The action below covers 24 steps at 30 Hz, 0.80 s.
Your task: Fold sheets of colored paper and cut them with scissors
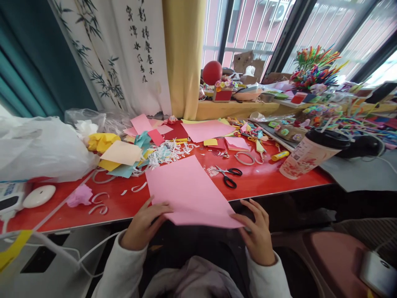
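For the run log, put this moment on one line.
left hand: holds pink sheet, left edge | right hand: holds near-right corner | scissors: on red table, beside sheet

"How's the pink sheet looking?"

"From my end, I see it plain and unfolded, gently bowed, far part over the red table, near edge past the table's front."

White long sleeves, greyish fabric at the lap.
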Each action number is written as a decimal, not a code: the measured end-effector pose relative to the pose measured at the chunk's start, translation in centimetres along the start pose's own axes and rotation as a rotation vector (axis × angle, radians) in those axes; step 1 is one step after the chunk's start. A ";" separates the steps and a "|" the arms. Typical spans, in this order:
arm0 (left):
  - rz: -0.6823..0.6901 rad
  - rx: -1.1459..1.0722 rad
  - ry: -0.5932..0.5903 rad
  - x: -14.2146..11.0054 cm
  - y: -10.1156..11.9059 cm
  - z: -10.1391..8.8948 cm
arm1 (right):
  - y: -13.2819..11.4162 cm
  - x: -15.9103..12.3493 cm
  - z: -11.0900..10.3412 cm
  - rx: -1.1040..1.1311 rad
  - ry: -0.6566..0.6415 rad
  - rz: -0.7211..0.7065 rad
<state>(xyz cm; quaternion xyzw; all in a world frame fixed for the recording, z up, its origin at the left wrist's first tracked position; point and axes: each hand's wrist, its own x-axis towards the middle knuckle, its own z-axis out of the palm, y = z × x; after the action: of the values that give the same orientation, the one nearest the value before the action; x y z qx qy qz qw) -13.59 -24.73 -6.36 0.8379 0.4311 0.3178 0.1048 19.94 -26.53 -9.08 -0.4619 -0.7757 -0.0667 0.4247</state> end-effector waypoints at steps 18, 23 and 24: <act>-0.477 0.430 -0.240 10.4 0.8 1.3 | -2.1 0.6 3.0 0.051 0.106 0.250; -0.474 0.440 -0.320 12.7 -0.2 1.5 | -2.2 2.3 2.9 -0.139 0.117 0.105; -0.483 0.449 -0.321 12.8 -0.3 1.7 | -2.3 2.5 2.9 -0.172 0.090 0.059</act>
<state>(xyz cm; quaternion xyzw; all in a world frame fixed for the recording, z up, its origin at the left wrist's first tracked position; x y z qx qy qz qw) -7.30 -14.26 -2.12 0.7532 0.6537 0.0458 0.0565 15.90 -24.76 -8.39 -0.5158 -0.7333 -0.1413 0.4199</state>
